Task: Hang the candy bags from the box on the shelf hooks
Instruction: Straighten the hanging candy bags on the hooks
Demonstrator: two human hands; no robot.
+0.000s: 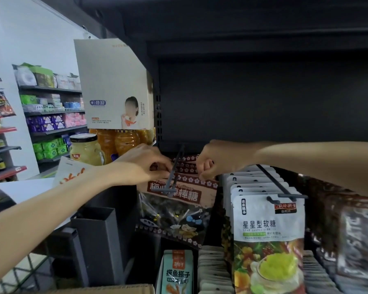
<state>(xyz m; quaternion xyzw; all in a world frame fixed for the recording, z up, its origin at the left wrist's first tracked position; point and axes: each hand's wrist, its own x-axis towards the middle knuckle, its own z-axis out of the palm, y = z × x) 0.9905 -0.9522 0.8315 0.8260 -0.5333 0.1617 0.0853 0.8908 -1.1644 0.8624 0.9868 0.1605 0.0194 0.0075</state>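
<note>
And here we are at the dark shelf [263, 98], both hands up at the left hook [174, 172]. Our left hand [142, 164] comes in from the left, its grip pinching the top edge of a plum lollipop bag [179, 200] right beside the hook's shaft. Our right hand [217, 160] is on the other side, fingers curled tight and pinching the same top strip of the bag. The hook runs between the two hands, its crossbar end poking out in front of the bag's brown header, and more of those flower-trimmed headers sit stacked behind it on the same hook.

The front bag hangs tilted, lower corner swinging toward the right, sticks and a cartoon figure showing through the clear panel.

Just to the right, a second hook [278, 183] carries a full row of star gummy bags [268, 234], white tops and bright fruit print, packed one behind another. Further right, under our forearm, dark shiny packets hang; we cannot read them.

Down at the bottom edge, the rim of the cardboard box [115, 289] peeks in, with a pale blue snack bag [177, 272] hanging beside it. Off to the left, jars of yellow fruit [85, 149] stand under a white display carton [115, 85].
</note>
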